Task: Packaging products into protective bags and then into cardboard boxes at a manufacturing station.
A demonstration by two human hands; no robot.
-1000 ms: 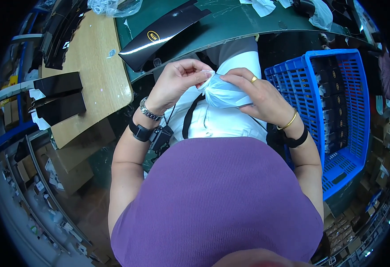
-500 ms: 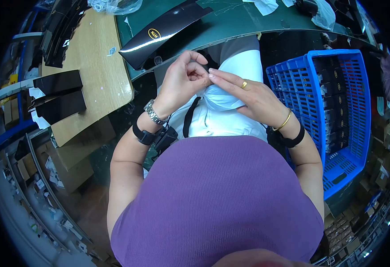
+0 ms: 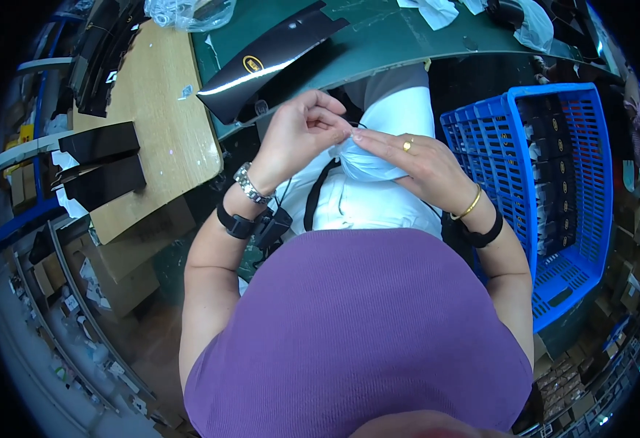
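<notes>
Above my lap, my left hand (image 3: 294,136) has its thumb and index finger closed in a pinch at the gathered edge of a thin whitish plastic bag (image 3: 366,163). Whether something lies inside the bag is hard to make out. My right hand (image 3: 426,164) lies over the bag's right side, its thumb underneath and its long fingers pointing at the left fingertips. The fingertips of both hands meet at the bag's top edge. A thin dark cord shows just beyond them.
Ahead, a glossy black curved cardboard piece (image 3: 283,55) lies on the green table (image 3: 385,36). Black boxes (image 3: 101,164) stand at the left of the wooden table (image 3: 170,146). On the right, a blue plastic crate (image 3: 488,139) holds several black boxes (image 3: 553,171).
The whole view has shifted slightly. My hands keep hold of the bag, with the left fingertips now pinched closer to the right fingertips at its edge.
</notes>
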